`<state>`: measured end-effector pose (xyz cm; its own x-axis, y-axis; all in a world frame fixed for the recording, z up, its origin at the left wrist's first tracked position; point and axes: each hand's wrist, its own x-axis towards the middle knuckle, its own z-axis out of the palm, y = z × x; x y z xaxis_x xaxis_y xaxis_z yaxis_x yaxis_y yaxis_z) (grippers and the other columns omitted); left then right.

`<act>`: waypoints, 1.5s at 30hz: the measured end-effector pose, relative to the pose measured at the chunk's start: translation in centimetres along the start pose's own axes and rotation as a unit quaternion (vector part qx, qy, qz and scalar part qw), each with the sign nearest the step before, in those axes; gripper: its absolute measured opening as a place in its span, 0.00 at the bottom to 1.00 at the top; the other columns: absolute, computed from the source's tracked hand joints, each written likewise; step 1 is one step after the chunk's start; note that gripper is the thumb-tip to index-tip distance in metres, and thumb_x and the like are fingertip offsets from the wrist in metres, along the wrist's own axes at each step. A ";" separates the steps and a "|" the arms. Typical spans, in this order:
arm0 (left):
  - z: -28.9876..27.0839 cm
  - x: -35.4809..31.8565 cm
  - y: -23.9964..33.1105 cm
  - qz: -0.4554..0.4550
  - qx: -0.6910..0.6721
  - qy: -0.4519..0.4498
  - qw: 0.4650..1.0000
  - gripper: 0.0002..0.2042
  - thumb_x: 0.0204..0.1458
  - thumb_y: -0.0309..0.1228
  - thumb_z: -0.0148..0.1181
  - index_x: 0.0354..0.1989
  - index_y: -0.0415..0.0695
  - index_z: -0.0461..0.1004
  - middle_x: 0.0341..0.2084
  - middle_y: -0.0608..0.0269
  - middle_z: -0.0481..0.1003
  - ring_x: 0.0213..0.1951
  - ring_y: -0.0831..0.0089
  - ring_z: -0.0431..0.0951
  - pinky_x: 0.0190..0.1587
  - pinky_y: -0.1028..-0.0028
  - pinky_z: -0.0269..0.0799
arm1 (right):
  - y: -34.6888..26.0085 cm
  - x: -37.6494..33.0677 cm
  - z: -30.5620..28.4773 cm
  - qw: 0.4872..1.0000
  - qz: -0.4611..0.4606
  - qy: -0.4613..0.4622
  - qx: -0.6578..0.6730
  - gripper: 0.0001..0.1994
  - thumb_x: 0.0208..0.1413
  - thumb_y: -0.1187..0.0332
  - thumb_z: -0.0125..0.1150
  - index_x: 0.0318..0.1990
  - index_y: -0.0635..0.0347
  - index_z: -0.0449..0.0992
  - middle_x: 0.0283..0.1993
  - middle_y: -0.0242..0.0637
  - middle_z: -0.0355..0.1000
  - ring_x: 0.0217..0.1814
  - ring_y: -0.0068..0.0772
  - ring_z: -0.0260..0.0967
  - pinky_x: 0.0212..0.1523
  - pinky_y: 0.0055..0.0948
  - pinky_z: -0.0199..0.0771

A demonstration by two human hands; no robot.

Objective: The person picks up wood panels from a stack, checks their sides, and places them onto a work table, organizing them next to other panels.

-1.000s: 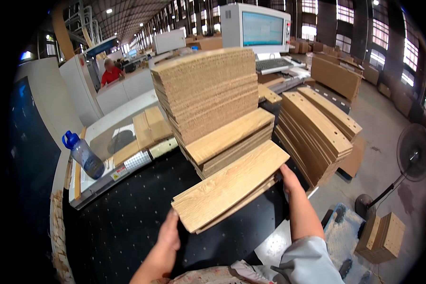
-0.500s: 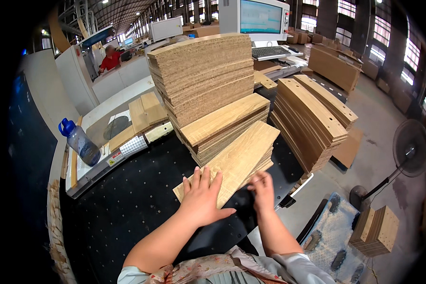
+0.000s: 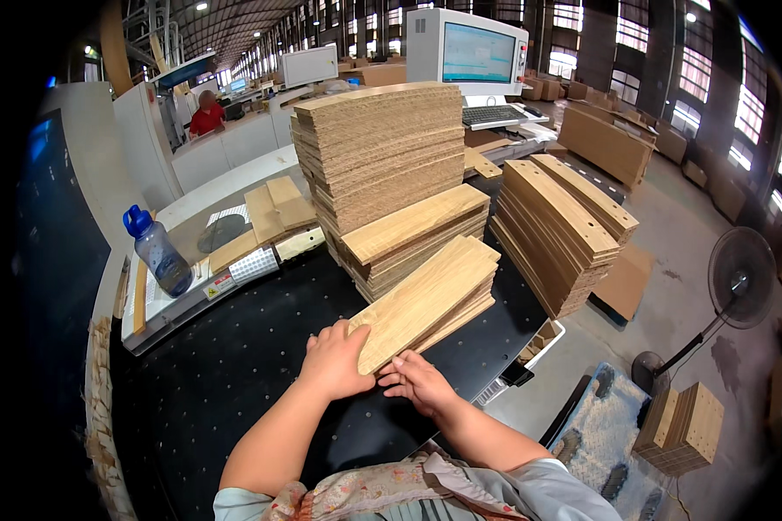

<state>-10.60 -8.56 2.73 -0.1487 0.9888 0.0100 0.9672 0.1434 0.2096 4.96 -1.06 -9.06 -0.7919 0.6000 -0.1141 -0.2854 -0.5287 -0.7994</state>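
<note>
A short pile of light wood-grain boards (image 3: 434, 291) lies at a slant on the black table, its lower boards showing along the right side. At its near end, my left hand (image 3: 332, 360) is closed round the top board, fingers over the left edge and thumb across the end. My right hand (image 3: 419, 382) is by the near right corner, fingers loosely bent and apart, the fingertips close against the board edges. Whether they press on a board is hard to see. Behind this pile stands a neat stack of similar boards (image 3: 417, 224).
A tall stack of boards (image 3: 387, 156) rises at the back, and drilled boards (image 3: 556, 234) stand to the right. A blue-capped bottle (image 3: 161, 252) is on the left ledge. Beyond are a monitor (image 3: 478, 54), a standing fan (image 3: 738, 282) and a person in red (image 3: 206, 115).
My left hand has gone from lying flat on the top board to gripping its near end. My right hand has moved left and nearer, from the boards' right side to their near corner.
</note>
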 end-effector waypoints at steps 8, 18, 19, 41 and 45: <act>-1.1 -11.2 -4.5 -0.007 -0.158 0.020 0.987 0.43 0.23 0.34 0.70 0.58 0.46 0.63 0.52 0.50 0.64 0.55 0.56 0.65 0.57 0.63 0.58 | 2.9 -3.0 1.6 0.983 0.076 -0.165 0.024 0.26 0.58 0.55 0.55 0.59 0.55 0.56 0.53 0.36 0.64 0.53 0.31 0.65 0.49 0.33 0.69; 7.5 -24.1 -6.2 -0.053 -0.775 0.020 0.629 0.43 0.35 0.17 0.65 0.64 0.40 0.50 0.58 0.56 0.60 0.60 0.67 0.59 0.62 0.70 0.49 | 7.2 -4.2 11.3 0.970 0.064 -0.227 0.060 0.37 0.53 0.60 0.63 0.63 0.61 0.47 0.59 0.38 0.56 0.64 0.31 0.52 0.65 0.36 0.49; 8.3 -24.3 -5.8 -0.064 -0.777 0.053 0.624 0.44 0.35 0.17 0.65 0.65 0.40 0.49 0.58 0.56 0.59 0.61 0.68 0.59 0.62 0.69 0.49 | 6.7 -3.8 12.3 0.973 0.049 -0.226 0.018 0.38 0.52 0.61 0.64 0.63 0.64 0.47 0.57 0.39 0.57 0.63 0.30 0.53 0.64 0.33 0.49; 14.0 -28.2 -11.3 -0.035 -0.909 0.163 0.381 0.42 0.37 0.33 0.65 0.63 0.38 0.52 0.52 0.48 0.66 0.51 0.59 0.72 0.50 0.65 0.71 | 12.9 7.0 10.5 0.878 0.292 -0.335 0.178 0.41 0.35 0.54 0.67 0.58 0.64 0.61 0.53 0.48 0.69 0.52 0.45 0.69 0.53 0.44 0.70; 13.8 -27.8 -11.2 -0.053 -0.909 0.166 0.378 0.43 0.35 0.32 0.65 0.63 0.39 0.52 0.52 0.49 0.66 0.51 0.60 0.71 0.51 0.65 0.71 | 11.6 6.5 12.0 0.891 0.270 -0.322 0.173 0.43 0.34 0.56 0.69 0.60 0.64 0.58 0.53 0.47 0.68 0.54 0.44 0.68 0.53 0.45 0.70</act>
<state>-14.43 -37.13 -13.41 -0.4771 0.8782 -0.0341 -0.7434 -0.3825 0.5486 -10.01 -10.49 -11.97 -0.9779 -0.2075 0.0248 0.1693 -0.8564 -0.4877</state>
